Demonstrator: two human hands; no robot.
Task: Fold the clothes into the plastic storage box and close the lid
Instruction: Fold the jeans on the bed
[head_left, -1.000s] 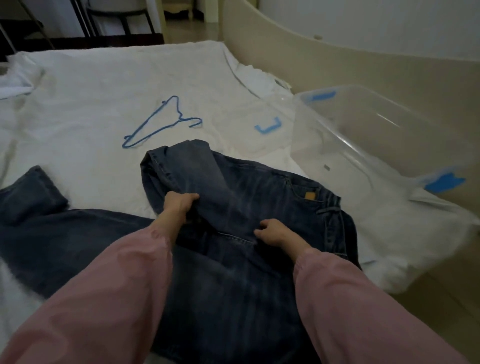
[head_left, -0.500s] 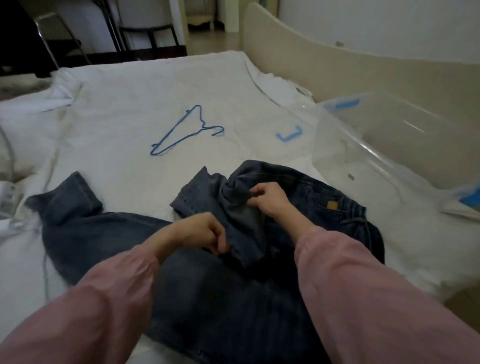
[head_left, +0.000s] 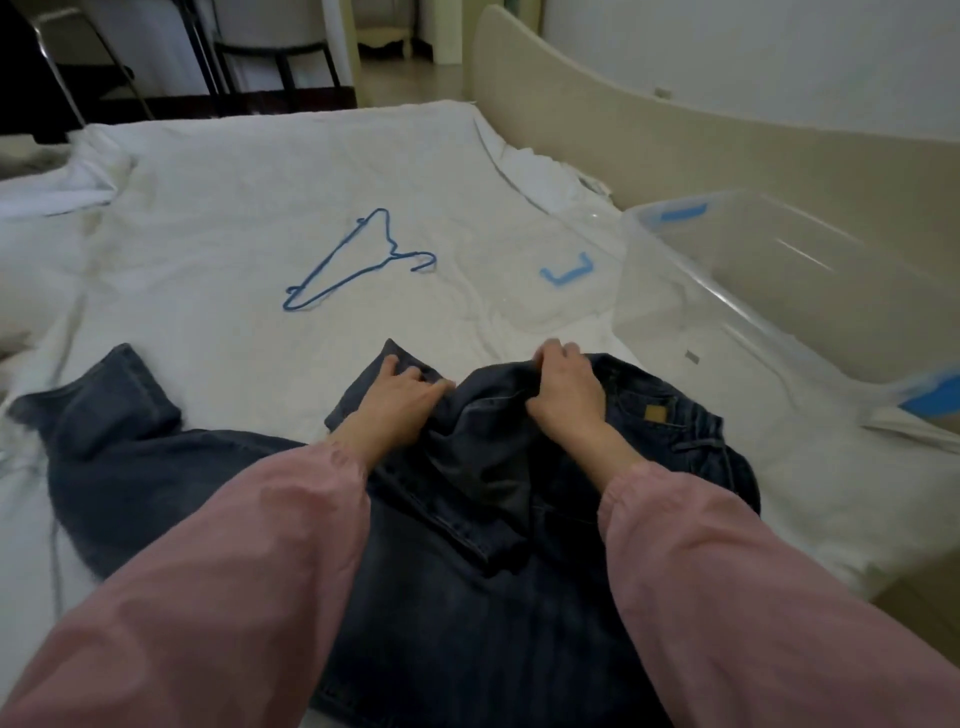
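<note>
1. Two hands work on the jeans (head_left: 467, 597). Both fingertip sets are partly buried in denim, so the exact grip is hard to read.
2. The near end of the jeans runs under the pink sleeves (head_left: 234, 571) and off the bottom edge, so its full outline is cut off.
3. The plastic storage box (head_left: 670, 306) is clear, and its walls are hard to separate from the white sheet (head_left: 234, 208). Its near blue handle (head_left: 930, 395) is blurred.
4. A blue clip (head_left: 566, 270) lies flat on the sheet just left of the box. It seems to sit on a clear lid, but I cannot tell.
5. The left hand (head_left: 402, 397) rests on the folded-over leg hem. Its fingers are fairly straight, spread narrow, and press the denim down.
6. The right hand (head_left: 566, 389) is knuckles up, with its fingers curled over a bunched fold near the waistband, gripping it.
7. The jeans lie on the bed between the person and the hanger (head_left: 358, 260). One leg stretches out to the left and the other is doubled back under the hands. The box is just to their right, touching nothing denim.
8. A tan patch (head_left: 655, 413) on the waistband sits just right of the right hand, and its writing is unreadable.
9. A small grey sticker (head_left: 692, 356) is on the box wall, too small to read.
</note>
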